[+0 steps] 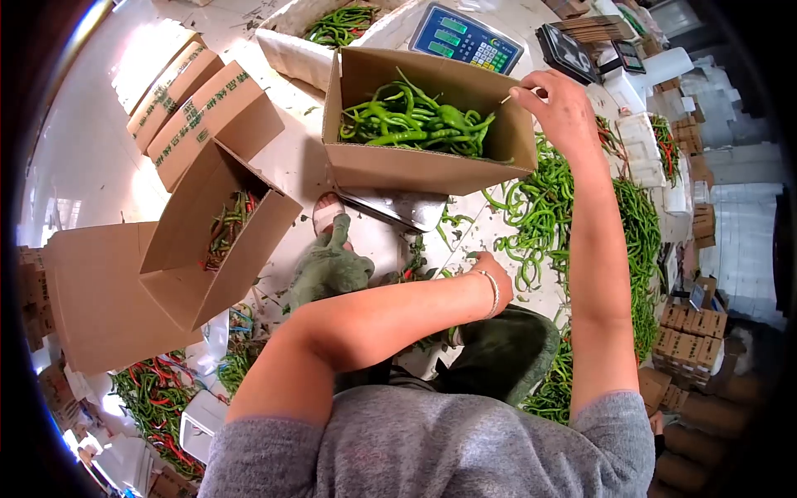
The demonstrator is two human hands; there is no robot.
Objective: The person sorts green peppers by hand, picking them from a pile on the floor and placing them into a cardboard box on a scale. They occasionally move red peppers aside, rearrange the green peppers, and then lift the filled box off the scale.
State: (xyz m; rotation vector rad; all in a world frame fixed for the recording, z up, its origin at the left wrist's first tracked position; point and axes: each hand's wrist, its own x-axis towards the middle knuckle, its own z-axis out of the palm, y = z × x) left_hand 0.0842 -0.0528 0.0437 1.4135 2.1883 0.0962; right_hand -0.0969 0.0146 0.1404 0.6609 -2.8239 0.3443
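Green chili peppers (419, 124) lie heaped in an open cardboard box (423, 166), which stands on a metal scale platform (407, 207). My right hand (558, 104) is at the box's right rim, thumb and fingers pinched together. A small pale sliver shows at its fingertips, too small to name. My left arm crosses in front of my body. My left hand (496, 280) hangs low by my knee, above the floor, its fingers curled and partly hidden; what they hold, if anything, I cannot make out. The scale's blue display panel (465, 41) stands behind the box.
Loose green peppers (540, 207) spread over the floor at right. A tilted cardboard box (224, 266) with red and green peppers stands at left, near stacked cartons (216, 120). A white foam box (290, 41) sits behind. More mixed peppers (158, 402) lie lower left.
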